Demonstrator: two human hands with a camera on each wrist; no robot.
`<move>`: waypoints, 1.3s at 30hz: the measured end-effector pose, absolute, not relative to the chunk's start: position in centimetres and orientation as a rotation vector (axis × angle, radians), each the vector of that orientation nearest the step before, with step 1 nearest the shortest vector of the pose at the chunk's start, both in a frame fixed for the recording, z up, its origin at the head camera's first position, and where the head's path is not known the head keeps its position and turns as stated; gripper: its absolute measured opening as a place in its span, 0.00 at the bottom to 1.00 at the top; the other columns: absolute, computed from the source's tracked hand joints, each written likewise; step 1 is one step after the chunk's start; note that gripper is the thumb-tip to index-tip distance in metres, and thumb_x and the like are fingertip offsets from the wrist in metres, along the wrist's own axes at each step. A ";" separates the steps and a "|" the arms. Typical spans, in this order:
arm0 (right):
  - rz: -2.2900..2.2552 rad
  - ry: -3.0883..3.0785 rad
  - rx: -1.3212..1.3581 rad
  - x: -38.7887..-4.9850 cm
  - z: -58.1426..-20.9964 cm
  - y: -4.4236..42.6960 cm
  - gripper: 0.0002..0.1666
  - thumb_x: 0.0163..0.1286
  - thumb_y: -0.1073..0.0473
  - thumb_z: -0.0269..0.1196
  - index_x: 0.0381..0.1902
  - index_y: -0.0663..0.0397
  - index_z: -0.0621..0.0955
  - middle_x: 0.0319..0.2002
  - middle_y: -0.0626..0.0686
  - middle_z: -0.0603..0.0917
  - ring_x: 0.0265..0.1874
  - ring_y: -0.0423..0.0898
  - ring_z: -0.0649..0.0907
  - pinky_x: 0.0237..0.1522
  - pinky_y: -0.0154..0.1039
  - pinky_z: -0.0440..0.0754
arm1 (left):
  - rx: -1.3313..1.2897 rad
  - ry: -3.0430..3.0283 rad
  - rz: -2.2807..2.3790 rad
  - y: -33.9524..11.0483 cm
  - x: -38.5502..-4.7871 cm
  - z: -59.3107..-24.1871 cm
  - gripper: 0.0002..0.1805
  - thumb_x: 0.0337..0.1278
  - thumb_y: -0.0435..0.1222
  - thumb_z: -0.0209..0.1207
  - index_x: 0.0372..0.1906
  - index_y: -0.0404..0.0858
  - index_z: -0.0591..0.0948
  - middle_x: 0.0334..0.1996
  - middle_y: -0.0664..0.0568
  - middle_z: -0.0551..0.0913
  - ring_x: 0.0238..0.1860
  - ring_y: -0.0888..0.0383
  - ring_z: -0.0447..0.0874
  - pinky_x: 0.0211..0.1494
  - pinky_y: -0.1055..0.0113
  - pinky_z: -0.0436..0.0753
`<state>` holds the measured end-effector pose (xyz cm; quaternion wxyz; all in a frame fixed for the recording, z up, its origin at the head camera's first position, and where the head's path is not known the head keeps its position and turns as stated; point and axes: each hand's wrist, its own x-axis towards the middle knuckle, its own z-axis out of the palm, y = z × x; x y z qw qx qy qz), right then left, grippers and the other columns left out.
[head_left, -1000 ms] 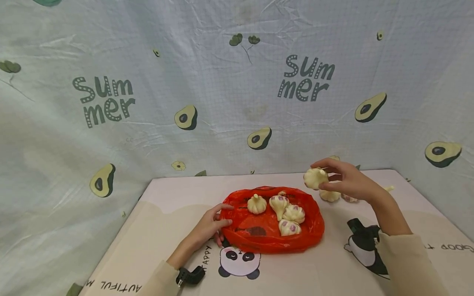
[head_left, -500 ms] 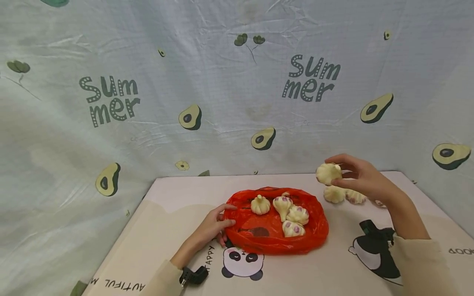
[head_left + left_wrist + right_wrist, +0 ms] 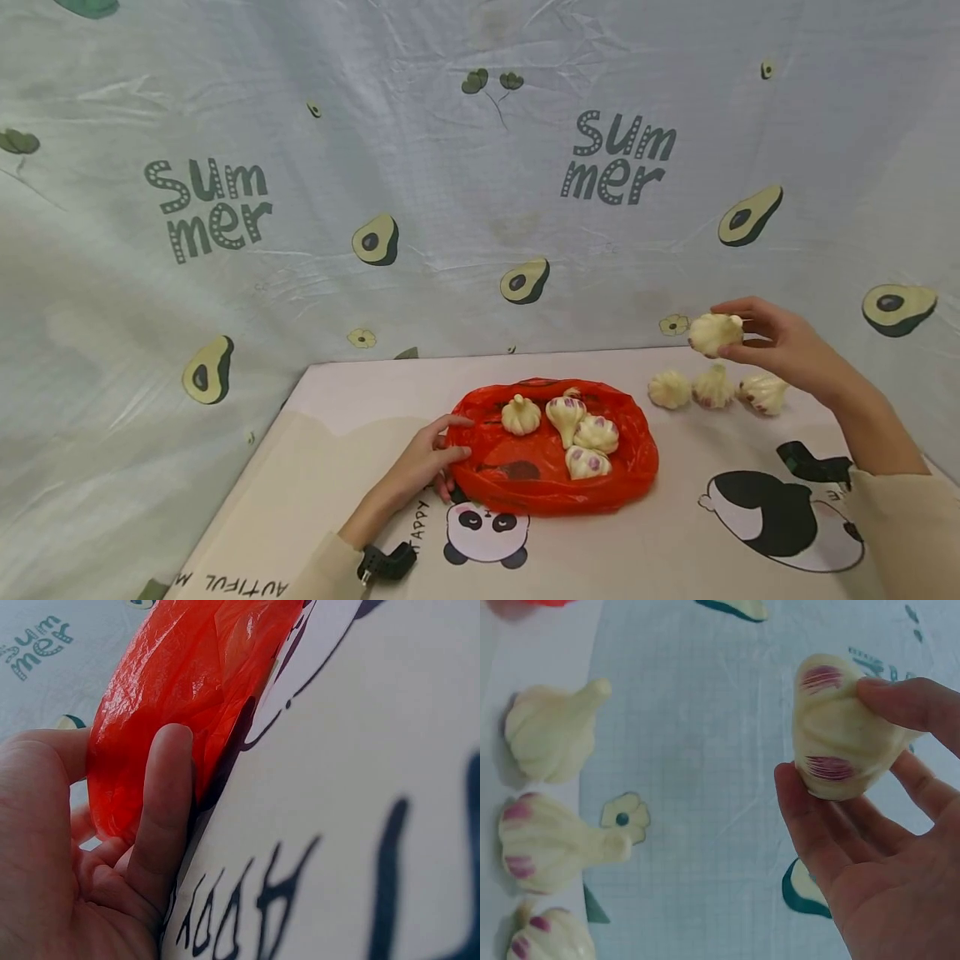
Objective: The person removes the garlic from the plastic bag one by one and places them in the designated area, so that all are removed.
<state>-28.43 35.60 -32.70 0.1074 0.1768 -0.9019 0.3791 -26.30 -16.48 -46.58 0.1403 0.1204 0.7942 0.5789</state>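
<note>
My right hand (image 3: 787, 348) holds a garlic bulb (image 3: 712, 335) above the far right of the table, pinched between thumb and fingers. In the right wrist view, purple patches mark this bulb (image 3: 832, 735). Below it, a row of three garlic bulbs (image 3: 714, 387) lies on the table. My left hand (image 3: 420, 458) grips the left side of a red plastic bag (image 3: 555, 493), which lies spread open with several garlic bulbs (image 3: 596, 433) inside. In the left wrist view, the fingers (image 3: 166, 780) bend about the red plastic (image 3: 169, 705).
A pale tablecloth (image 3: 615, 558) with panda and penguin-like prints covers the table. Behind it hangs a light curtain (image 3: 450, 167) printed with avocados and lettering. A black strap (image 3: 386, 562) sits on the left wrist, and another black strap (image 3: 813, 463) on the right.
My right hand has moved right and slightly up with its garlic bulb, away from the bag, uncovering the bulbs in the row. The left hand stays at the bag.
</note>
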 end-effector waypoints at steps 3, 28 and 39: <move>1.111 -2.667 0.457 -28.6 -32.6 36.8 0.32 0.72 0.57 0.68 0.71 0.46 0.73 0.61 0.32 0.73 0.51 0.19 0.72 0.43 0.15 0.75 | 0.353 2.291 1.674 -16.5 -26.3 -46.5 0.27 0.70 0.40 0.61 0.71 0.44 0.72 0.30 0.45 0.78 0.14 0.57 0.80 0.20 0.66 0.85; 1.065 -2.753 0.024 -30.4 -35.7 45.6 0.34 0.77 0.50 0.62 0.70 0.60 0.65 0.69 0.78 0.61 0.57 0.69 0.72 0.39 0.38 0.79 | 0.359 2.305 1.674 -16.5 -26.4 -46.5 0.27 0.70 0.40 0.61 0.71 0.45 0.73 0.31 0.45 0.77 0.15 0.57 0.80 0.21 0.66 0.85; 1.022 -2.776 -0.006 -30.5 -38.9 48.4 0.40 0.75 0.55 0.64 0.70 0.78 0.60 0.62 0.82 0.67 0.33 0.19 0.70 0.28 0.23 0.79 | 0.355 2.301 1.676 -16.6 -26.3 -46.5 0.26 0.70 0.40 0.61 0.71 0.45 0.73 0.31 0.45 0.77 0.14 0.57 0.81 0.21 0.66 0.85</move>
